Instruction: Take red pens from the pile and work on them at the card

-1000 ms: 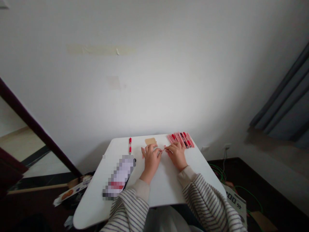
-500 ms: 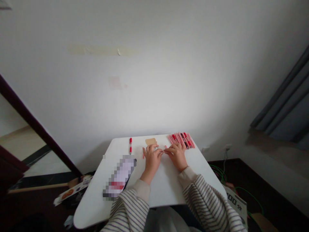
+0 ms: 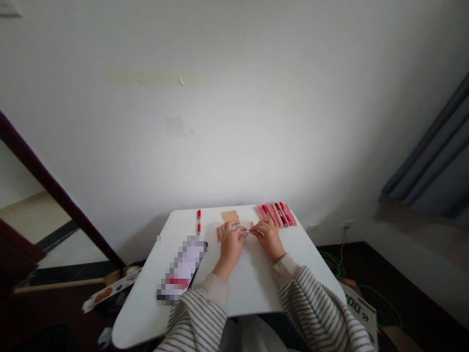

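Note:
Over the middle of the white table, my left hand and my right hand meet almost fingertip to fingertip. Both are closed in a pinch on something small and thin that I cannot make out. Just left of my left fingers, a pinkish-red piece is partly hidden. A short pink piece shows beyond the right fingertips. Past my left hand lies a tan flat piece. Close beyond my right hand is a row of red and pink pens, a few with black parts.
A single red pen lies at the table's back left. Nearer me on the left is a phone-like slab, its surface blurred out. The wall rises behind the table. Green cables and a printed box are on the floor at right.
The view has shifted very slightly. The fingers of my left hand have moved a little, while both hands keep their pinch in the same place.

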A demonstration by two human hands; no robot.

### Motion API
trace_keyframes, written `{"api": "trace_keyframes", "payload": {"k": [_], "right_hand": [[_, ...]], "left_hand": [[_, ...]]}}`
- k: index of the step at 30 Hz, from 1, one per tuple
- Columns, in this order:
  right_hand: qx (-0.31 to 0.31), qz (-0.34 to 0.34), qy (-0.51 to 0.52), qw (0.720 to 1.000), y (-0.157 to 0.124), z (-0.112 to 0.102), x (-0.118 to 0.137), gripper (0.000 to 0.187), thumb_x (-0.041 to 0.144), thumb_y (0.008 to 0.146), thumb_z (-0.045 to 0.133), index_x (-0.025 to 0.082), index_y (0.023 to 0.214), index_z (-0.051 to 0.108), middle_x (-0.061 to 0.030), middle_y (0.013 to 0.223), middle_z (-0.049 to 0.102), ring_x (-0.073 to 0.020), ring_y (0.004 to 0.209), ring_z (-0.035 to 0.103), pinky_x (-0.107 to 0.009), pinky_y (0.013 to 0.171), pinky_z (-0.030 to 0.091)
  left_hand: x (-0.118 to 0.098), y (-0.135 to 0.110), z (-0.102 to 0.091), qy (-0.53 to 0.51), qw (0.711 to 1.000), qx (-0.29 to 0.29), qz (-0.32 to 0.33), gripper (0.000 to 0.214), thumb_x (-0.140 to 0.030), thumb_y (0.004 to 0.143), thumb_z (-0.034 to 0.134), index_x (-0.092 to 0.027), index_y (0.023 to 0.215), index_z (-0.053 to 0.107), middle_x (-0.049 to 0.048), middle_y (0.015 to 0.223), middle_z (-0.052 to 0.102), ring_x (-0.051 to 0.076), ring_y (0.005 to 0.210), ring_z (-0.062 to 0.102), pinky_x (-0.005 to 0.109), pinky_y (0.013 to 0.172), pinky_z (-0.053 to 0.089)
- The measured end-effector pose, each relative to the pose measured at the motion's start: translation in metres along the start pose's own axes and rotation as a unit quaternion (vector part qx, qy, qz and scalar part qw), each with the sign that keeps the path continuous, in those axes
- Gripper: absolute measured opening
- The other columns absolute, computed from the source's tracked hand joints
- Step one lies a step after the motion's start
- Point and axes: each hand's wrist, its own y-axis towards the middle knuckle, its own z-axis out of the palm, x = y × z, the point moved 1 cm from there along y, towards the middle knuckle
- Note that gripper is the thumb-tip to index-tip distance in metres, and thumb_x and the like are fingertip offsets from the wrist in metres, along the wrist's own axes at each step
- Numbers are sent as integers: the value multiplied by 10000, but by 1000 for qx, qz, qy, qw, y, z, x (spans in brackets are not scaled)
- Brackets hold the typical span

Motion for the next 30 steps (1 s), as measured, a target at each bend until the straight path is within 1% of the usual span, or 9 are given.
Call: {"api": "trace_keyframes", "payload": {"k": [8, 11, 14, 17, 19, 21, 24, 27, 30], "right_hand": [[10, 19, 23, 1000, -1, 2, -2, 165, 264, 920, 564, 280, 942, 727, -34, 909, 697, -215, 989, 544, -423, 984, 284], [4, 21, 23, 1000, -1, 3, -2, 176, 263, 929, 549, 276, 963, 721, -36, 934, 701, -212, 995, 548, -417, 987, 289], [-15, 12, -4, 1000, -1, 1, -3, 177, 288, 932, 549, 257, 1002, 709, -42, 937, 707, -214, 992, 544, -421, 1007, 277], [-35, 4, -84, 996, -2, -3, -3, 181, 317, 911, 584, 248, 1036, 694, -54, 958, 709, -244, 1039, 516, -468, 1040, 225], [-41, 10, -136, 990, -3, -5, -3, 172, 341, 888, 612, 247, 1001, 702, -63, 951, 710, -271, 1051, 500, -512, 1044, 189], [-34, 17, -166, 985, -5, -4, -2, 151, 358, 877, 619, 246, 908, 715, -65, 897, 711, -280, 1025, 501, -547, 1041, 162], [-15, 11, -172, 985, -7, -3, 0, 167, 352, 891, 596, 255, 835, 720, -58, 822, 706, -266, 975, 509, -565, 1034, 143], [-6, 1, -155, 988, -7, -2, -1, 165, 327, 912, 569, 271, 895, 723, -52, 826, 708, -248, 961, 511, -542, 1027, 164], [-16, 8, -146, 989, -5, -3, -4, 167, 278, 921, 559, 276, 983, 714, -48, 892, 713, -245, 987, 509, -519, 1029, 175]], "left_hand": [[2, 0, -1, 9, 1000, -4, 19, 107, -336, 812, 649, -303, 860, 739, 32, 1175, 609, 223, 1154, 472, 452, 1032, 315], [2, -1, -2, 11, 1000, -4, 18, 106, -345, 812, 649, -311, 857, 739, 30, 1178, 607, 226, 1155, 474, 477, 1054, 295], [2, -1, -1, 14, 1000, -15, 1, 112, -352, 818, 640, -315, 864, 735, 33, 1182, 605, 236, 1168, 472, 538, 1090, 242], [3, -2, -2, 23, 999, -38, -32, 135, -360, 828, 624, -300, 893, 726, 48, 1185, 599, 246, 1167, 474, 576, 1091, 235], [3, -2, -4, 32, 997, -50, -50, 140, -355, 830, 618, -292, 900, 722, 55, 1181, 596, 252, 1164, 475, 588, 1083, 242], [3, -2, -7, 39, 996, -57, -60, 132, -338, 832, 611, -290, 891, 720, 56, 1173, 595, 256, 1166, 473, 595, 1076, 246], [4, -1, -9, 46, 994, -62, -72, 122, -311, 827, 608, -289, 871, 719, 54, 1165, 594, 260, 1166, 471, 592, 1066, 257], [5, 0, -9, 48, 994, -64, -77, 119, -306, 821, 610, -292, 870, 718, 52, 1165, 590, 259, 1162, 465, 579, 1058, 264], [7, 0, -9, 42, 993, -61, -92, 112, -301, 815, 617, -291, 862, 718, 47, 1149, 590, 256, 1154, 461, 571, 1052, 266]]}}
